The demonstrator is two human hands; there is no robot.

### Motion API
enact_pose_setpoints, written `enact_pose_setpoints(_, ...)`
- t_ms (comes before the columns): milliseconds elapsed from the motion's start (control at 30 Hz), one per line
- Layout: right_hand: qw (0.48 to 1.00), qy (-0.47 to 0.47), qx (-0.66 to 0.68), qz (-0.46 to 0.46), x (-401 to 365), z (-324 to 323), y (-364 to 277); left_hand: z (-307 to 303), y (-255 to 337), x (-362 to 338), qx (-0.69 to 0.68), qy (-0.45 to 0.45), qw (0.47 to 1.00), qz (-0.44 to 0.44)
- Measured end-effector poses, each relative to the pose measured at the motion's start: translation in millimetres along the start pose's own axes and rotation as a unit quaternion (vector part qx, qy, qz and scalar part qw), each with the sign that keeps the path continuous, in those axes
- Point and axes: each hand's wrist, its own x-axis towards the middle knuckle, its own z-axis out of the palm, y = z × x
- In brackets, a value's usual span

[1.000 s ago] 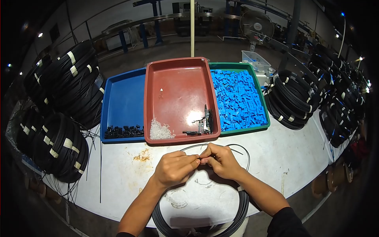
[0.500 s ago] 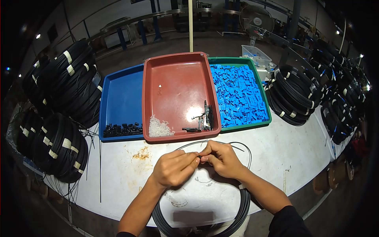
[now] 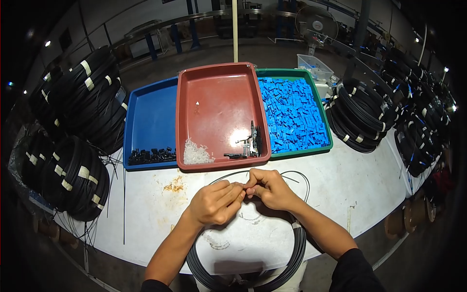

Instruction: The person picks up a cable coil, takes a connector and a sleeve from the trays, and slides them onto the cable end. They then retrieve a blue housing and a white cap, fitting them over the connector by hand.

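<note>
My left hand (image 3: pixel 217 201) and my right hand (image 3: pixel 270 189) meet fingertip to fingertip above the table, both closed in a pinch. Whatever sits between the fingertips is tiny and mostly hidden; a dark speck shows there. Below and around my hands lies a coil of black cable (image 3: pixel 300 246), bound with a pale tape band (image 3: pixel 296 225). A thin strand of that cable loops behind my hands, and one loose cable end (image 3: pixel 295 180) points out to the right of my right hand.
Ahead stand a blue tray (image 3: pixel 152 107) with black parts (image 3: pixel 152 156), a red tray (image 3: pixel 219 107) with small clear pieces (image 3: pixel 195 153) and black parts (image 3: pixel 256 141), and a green tray (image 3: pixel 327 129) full of blue connectors (image 3: pixel 294 117). Taped cable coils (image 3: pixel 82 107) flank both sides of the white table (image 3: pixel 340 204).
My right hand has shifted slightly up and left, its fingers bent a bit more. My left hand stays nearly in place, still pinching. The whole view has moved a little.
</note>
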Motion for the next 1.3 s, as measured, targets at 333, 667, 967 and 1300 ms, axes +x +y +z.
enact_pose_setpoints(333,0.863,-0.004,-0.385,-0.326,-7,-7,-7,3,12,-8,-0.394,0.023,0.791,-0.468)
enact_pose_setpoints(667,0.848,0.038,-0.379,-0.369,-8,-4,-13,4,12,-4,-0.366,0.075,0.836,-0.401)
enact_pose_setpoints(967,0.930,0.047,-0.273,-0.241,-7,3,-12,-1,8,-3,-0.283,0.027,0.908,-0.307)
enact_pose_setpoints(1300,0.913,0.038,-0.280,-0.294,-5,0,-6,-1,12,-4,-0.450,-0.001,0.715,-0.535)
